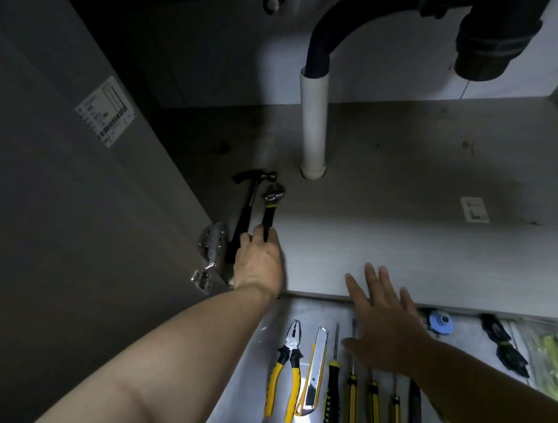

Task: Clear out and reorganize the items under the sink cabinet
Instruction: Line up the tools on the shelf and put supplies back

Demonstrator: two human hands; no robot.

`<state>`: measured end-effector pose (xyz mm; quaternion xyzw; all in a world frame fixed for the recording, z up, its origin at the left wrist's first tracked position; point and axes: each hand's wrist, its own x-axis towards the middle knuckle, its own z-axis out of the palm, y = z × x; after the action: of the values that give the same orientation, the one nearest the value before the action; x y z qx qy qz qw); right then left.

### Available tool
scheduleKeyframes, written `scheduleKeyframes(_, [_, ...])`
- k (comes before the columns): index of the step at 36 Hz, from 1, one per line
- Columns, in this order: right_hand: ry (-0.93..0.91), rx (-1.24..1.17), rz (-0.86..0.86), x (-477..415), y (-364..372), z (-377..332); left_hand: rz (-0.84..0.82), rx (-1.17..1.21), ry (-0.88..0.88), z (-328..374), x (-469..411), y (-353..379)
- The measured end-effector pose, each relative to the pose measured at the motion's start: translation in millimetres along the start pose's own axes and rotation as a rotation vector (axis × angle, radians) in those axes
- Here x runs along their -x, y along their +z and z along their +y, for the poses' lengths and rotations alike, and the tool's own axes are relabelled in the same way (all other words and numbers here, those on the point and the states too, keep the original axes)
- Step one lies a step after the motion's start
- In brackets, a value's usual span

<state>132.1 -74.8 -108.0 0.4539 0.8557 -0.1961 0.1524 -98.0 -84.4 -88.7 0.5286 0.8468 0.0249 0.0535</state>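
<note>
My left hand [258, 264] reaches into the cabinet and grips the handle end of an adjustable wrench [271, 207], which lies on the cabinet floor [407, 224]. Just left of the wrench lies a black hammer [248, 208]. My right hand [386, 321] hovers open with spread fingers over the cabinet's front edge. On the floor in front, in a row, lie yellow-handled pliers [285, 363], a utility knife [314, 370] and several screwdrivers [351, 391].
A white drain pipe [312, 125] rises from the cabinet floor, with a black hose and trap [488, 37] above. The cabinet's left wall [66, 189] carries a label and a metal hinge [209, 252]. A blue part [439, 323], a black tool [504, 345] and a plastic bag lie at right.
</note>
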Motion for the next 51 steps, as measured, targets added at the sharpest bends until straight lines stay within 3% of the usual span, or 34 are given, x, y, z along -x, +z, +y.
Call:
scheduleKeyframes(13, [0.005, -0.005, 0.028, 2.1, -0.6, -1.2, -0.017, -0.035, 0.027, -7.3, 11.2, -5.7])
scheduleKeyframes(18, [0.028, -0.11, 0.126, 16.5, -3.6, -8.3, 0.064, -0.109, 0.199, -16.5, 58.8, -2.6])
scheduleKeyframes(21, [0.018, -0.108, 0.296, 27.1, -3.4, -15.8, -0.019, 0.046, 0.363, -28.4, 90.4, 10.9])
scheduleKeyframes(24, [-0.089, -0.054, 0.358, 30.7, 0.3, -22.5, -0.26, 0.216, 0.289, -37.6, 114.1, 29.0])
scheduleKeyframes(28, [-0.1, -0.224, 0.151, 32.7, 12.0, -30.1, -0.534, 0.259, -0.011, -37.9, 131.2, 54.5])
scheduleKeyframes(34, [-0.032, -0.383, -0.116, 39.0, 37.3, -37.3, -0.608, 0.306, -0.221, -20.7, 145.6, 86.2])
scheduleKeyframes(43, [0.004, -0.491, -0.236, 37.5, 49.7, -43.4, -0.552, 0.261, -0.184, -21.3, 151.8, 95.1])
scheduleKeyframes(47, [0.062, -0.552, -0.286, 31.0, 48.6, -50.2, -0.596, 0.589, -0.172, -26.9, 147.6, 83.3])
scheduleKeyframes(51, [0.164, -0.795, -0.399, 27.8, 40.5, -63.6, -0.633, 0.7, -0.043, -26.1, 142.3, 60.4])
